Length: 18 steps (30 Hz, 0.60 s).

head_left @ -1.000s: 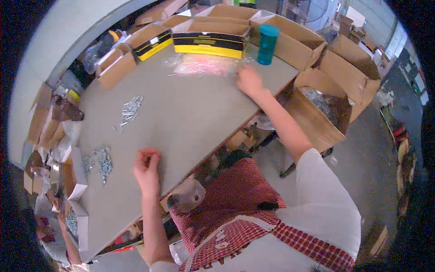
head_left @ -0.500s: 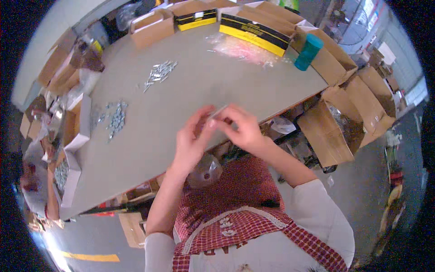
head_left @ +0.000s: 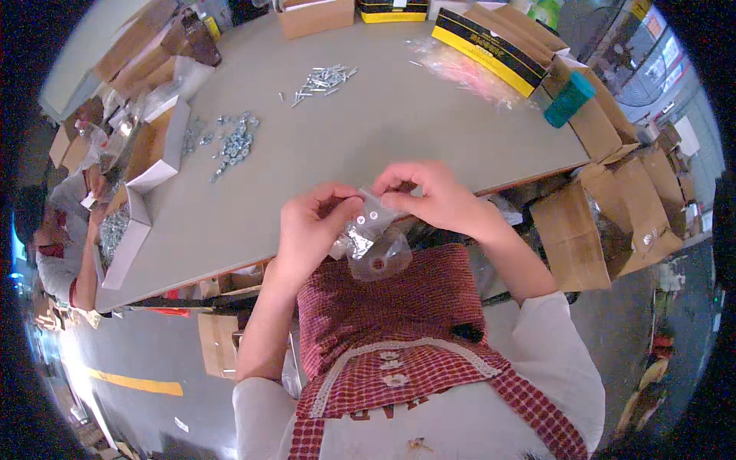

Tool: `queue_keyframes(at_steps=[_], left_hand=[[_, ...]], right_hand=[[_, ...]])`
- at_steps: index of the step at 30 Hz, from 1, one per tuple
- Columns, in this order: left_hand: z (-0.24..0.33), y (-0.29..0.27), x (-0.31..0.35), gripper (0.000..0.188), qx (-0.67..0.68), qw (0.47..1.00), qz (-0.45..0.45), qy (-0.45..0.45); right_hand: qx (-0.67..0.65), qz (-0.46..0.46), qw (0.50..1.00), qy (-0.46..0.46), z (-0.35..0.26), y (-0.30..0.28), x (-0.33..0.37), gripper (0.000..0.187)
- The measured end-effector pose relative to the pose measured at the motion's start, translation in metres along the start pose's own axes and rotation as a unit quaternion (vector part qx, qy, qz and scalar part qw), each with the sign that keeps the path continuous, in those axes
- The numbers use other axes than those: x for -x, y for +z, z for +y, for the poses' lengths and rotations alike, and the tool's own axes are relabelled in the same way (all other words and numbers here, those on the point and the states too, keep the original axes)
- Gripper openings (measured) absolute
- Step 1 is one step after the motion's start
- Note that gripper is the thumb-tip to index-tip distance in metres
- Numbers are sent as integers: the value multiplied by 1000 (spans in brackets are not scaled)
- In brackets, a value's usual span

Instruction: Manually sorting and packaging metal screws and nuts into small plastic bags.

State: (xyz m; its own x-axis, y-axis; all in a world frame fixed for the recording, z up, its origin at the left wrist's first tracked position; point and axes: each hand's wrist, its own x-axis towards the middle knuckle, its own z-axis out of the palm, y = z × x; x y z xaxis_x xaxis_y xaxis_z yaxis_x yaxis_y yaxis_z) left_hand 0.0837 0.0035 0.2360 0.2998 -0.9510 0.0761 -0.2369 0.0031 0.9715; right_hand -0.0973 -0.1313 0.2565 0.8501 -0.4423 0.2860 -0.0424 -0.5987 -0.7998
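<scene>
By the grey table's edge (head_left: 307,153), a small clear bag (head_left: 372,215) is pinched between left hand (head_left: 308,230) and right hand (head_left: 441,201) (its mouth apparently being worked); steady fingertip control seems called for next.

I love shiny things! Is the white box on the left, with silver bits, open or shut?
Open: no lid covers the white box, so silver bits show inside.

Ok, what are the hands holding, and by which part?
A small clear bag, held near its upper end: one side in the left hand, the other in the right hand.
</scene>
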Motion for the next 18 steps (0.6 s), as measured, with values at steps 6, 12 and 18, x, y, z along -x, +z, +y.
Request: queue_keyframes(at_steps=[6, 12, 18], left_hand=[[13, 3, 10, 16, -222, 965, 83, 112], [35, 3, 25, 13, -341, 903, 169, 198], [26, 7, 22, 25, -129, 991, -27, 39]], right_hand=[[-139, -123, 979, 79, 3, 11, 2, 15], [-101, -78, 985, 112, 0, 17, 6, 21], [-67, -59, 996, 3, 4, 35, 8, 20]])
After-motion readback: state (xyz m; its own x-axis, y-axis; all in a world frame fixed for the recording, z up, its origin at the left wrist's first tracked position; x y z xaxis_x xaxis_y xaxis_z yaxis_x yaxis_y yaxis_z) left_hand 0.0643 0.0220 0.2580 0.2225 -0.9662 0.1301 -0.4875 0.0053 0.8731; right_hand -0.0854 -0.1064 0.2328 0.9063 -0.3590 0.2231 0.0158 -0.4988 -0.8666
